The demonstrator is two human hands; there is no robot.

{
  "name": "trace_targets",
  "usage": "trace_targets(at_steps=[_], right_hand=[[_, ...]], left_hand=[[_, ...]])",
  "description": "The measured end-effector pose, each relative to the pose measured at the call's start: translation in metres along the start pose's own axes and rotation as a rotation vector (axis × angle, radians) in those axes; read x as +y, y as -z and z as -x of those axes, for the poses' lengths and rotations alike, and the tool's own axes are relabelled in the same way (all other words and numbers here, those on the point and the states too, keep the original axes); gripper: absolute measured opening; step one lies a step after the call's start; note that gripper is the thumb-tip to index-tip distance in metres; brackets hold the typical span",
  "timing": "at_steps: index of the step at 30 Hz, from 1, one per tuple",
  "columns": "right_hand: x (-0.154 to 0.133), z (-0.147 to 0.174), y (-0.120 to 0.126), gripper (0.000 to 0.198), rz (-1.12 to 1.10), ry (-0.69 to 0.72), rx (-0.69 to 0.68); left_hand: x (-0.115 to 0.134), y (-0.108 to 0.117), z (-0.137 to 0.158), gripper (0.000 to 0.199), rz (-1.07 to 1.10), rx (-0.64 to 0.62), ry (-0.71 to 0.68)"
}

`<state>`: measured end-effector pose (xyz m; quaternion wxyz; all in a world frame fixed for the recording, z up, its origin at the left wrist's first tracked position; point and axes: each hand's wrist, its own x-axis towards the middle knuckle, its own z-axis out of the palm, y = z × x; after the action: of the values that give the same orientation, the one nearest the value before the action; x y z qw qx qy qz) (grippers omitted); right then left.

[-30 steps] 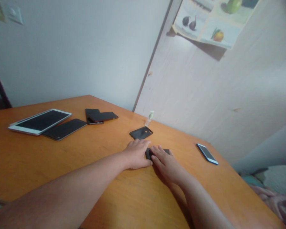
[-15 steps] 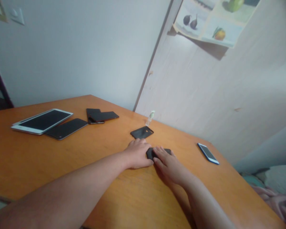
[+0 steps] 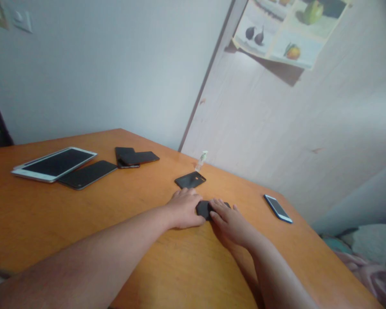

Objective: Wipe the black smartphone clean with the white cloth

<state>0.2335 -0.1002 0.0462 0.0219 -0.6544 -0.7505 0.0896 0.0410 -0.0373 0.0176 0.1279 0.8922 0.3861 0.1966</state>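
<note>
A black phone [image 3: 203, 210] lies flat on the wooden table between my hands. My left hand [image 3: 185, 208] grips its left end, thumb at the near edge and fingers at the far side. Across the phone's top lies my right hand [image 3: 227, 216], fingers stretched out and flat, covering much of its middle and right part. Just beyond my left hand is a black phone case [image 3: 190, 180] with a camera cutout. A small clear spray bottle [image 3: 201, 161] stands behind the case.
On the left lie a white tablet [image 3: 56, 165], a large dark phone [image 3: 88, 174] partly beneath it, and overlapping black phones [image 3: 140, 158]. A blue-edged phone [image 3: 277, 208] rests near the right table edge. Walls border the table [image 3: 141, 266] behind; bedding [image 3: 373, 249] is at far right.
My right hand has slid slightly to the right over the phone, baring a bit more of its left part. My left hand stays in place. The camera view has shifted slightly.
</note>
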Motion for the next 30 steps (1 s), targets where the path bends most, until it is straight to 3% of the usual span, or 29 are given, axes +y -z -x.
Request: trace_targets(at_steps=[6,13,21,27,30], right_hand=[[0.007,0.024,0.027,0.04,-0.065,0.097,-0.096],[0.002,-0.007,-0.003,0.047,0.003,-0.055,0.03],[0.013,0.02,0.022,0.041,-0.026,0.074,-0.064],[0.009,-0.008,-0.004,0.044,0.048,-0.074,0.044],[0.007,-0.013,-0.009,0.046,0.089,-0.081,0.063]], left_hand=[[-0.003,-0.001,0.0,0.05,0.017,0.018,-0.022],[-0.004,-0.003,0.0,0.051,-0.002,0.023,-0.033],[-0.006,-0.004,-0.001,0.052,-0.004,0.019,-0.037],[-0.005,-0.006,-0.002,0.052,-0.017,0.026,-0.019],[-0.006,-0.008,-0.003,0.05,-0.014,0.037,-0.018]])
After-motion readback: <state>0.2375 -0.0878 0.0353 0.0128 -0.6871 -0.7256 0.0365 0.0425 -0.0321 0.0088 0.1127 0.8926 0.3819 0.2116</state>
